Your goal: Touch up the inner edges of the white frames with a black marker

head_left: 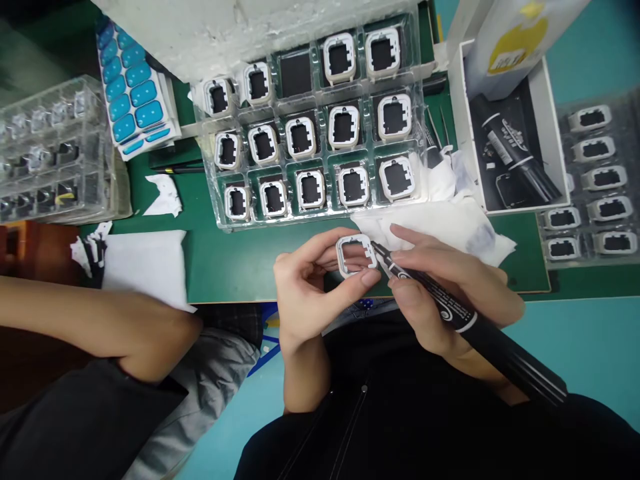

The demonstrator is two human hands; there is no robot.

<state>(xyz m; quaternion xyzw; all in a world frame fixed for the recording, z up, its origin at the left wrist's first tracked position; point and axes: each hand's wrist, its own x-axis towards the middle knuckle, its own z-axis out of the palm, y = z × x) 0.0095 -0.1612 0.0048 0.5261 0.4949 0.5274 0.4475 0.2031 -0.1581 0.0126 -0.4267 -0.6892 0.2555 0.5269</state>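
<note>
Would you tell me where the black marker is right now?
In the head view, the black marker is in the right hand, its tip touching the white frame held by the left hand.

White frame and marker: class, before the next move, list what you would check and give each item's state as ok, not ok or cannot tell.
1. Left hand grips the white frame by its edges: ok.
2. Right hand holds the black marker firmly: ok.
3. Marker tip meets the frame's right edge: ok.
4. Marker uncapped: cannot tell, the tip is too small.
5. Clear tray has a free pocket, top row: ok.
6. Co-worker's arm stays apart from both hands: ok.
</note>
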